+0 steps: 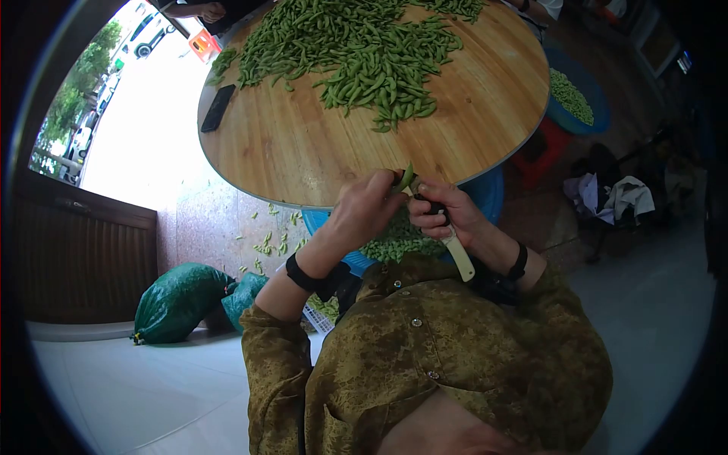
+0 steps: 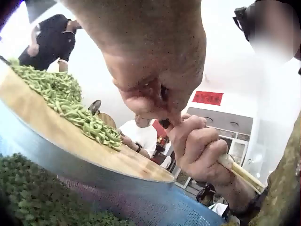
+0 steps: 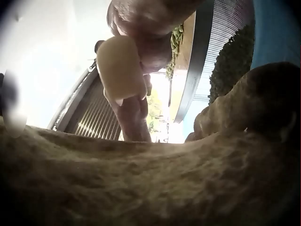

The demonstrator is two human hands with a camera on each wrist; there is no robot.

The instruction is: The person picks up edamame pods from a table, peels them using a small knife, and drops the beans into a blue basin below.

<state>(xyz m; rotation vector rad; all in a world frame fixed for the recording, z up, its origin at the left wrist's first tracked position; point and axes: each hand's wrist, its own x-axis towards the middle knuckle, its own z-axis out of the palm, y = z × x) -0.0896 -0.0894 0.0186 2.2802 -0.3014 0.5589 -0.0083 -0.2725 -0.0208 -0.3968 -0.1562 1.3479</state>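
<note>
Over the table's near edge, my left hand (image 1: 364,211) pinches a green bean pod (image 1: 409,175), its tip pointing up between the two hands. My right hand (image 1: 453,212) grips a knife by its cream handle (image 1: 459,259), whose end sticks out below the fingers. The knife's other end meets the pod at the left fingertips, largely hidden by the fingers. In the left wrist view the two hands meet, and the handle (image 2: 242,174) slants down to the right. Below them, shelled green beans (image 1: 398,244) fill a blue basket (image 1: 491,199).
A heap of pods (image 1: 379,64) covers the far part of the round wooden table (image 1: 485,106), with a black phone (image 1: 218,108) at its left. Green sacks (image 1: 182,303) and scattered pods (image 1: 265,244) lie on the floor. Another blue basin (image 1: 599,98) stands right. Other people sit or stand around.
</note>
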